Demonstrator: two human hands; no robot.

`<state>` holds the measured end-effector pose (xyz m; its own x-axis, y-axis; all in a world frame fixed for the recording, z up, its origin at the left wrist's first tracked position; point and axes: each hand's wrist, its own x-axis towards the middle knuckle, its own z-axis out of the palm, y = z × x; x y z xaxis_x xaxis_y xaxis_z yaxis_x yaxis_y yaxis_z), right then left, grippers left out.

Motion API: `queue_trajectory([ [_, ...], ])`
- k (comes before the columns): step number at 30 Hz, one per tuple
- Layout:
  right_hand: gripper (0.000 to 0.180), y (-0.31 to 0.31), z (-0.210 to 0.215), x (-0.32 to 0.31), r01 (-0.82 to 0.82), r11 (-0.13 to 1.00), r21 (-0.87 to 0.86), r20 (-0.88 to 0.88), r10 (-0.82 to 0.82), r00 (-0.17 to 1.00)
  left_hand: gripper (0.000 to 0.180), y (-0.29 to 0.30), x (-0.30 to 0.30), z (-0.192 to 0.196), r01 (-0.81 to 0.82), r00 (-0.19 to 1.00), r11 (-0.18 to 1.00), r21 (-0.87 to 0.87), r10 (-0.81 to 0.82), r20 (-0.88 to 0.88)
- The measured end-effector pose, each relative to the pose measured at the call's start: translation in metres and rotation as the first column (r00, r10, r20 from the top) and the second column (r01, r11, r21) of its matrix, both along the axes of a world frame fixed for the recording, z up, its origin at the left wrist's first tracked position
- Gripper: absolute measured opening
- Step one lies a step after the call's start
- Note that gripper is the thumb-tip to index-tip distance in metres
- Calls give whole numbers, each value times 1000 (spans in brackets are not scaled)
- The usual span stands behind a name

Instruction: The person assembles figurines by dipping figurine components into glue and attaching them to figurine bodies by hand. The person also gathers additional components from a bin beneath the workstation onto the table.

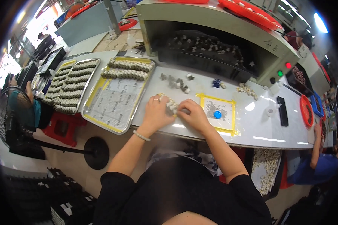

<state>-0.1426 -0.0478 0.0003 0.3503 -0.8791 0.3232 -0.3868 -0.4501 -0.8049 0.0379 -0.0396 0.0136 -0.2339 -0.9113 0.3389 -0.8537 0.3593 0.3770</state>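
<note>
A short row of small whitish pieces (171,104) stands on the white table, close to its near edge. My left hand (156,111) is closed round the left end of this row. At its right end, my right hand (192,115) pinches with thumb and fingers; the fingertips hide what they touch. Left of my hands lies a metal tray (127,119) lined with printed film, with rows of white-and-grey pieces (125,69) along its far side. Loose dark and white pieces (181,84) lie just beyond my hands.
A yellow-taped square (234,116) with a blue cap (217,114) is right of my hands. Behind stands an open-fronted box machine (214,22) with lit buttons. Another filled tray (79,84), a fan (14,116), a bottle (270,111) and a co-worker (315,167) flank the table.
</note>
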Motion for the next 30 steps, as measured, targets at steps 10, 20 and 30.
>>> queue_trajectory([
  [10, 16, 3, 6, -8, 61, 992, -114, 54, -55, 997, 53, 1, -14, 1, -65, 989, 997, -48, 58, -140],
  [20, 15, 8, 11, -8, 68, 991, -118, 90, -57, 994, 53, -42, 93, 33, -430, 898, 899, 80, 435, -63],
  [30, 15, 6, 11, -11, 49, 994, -94, 104, -40, 994, 51, -78, 104, 11, -401, 911, 891, 211, 412, -7],
])
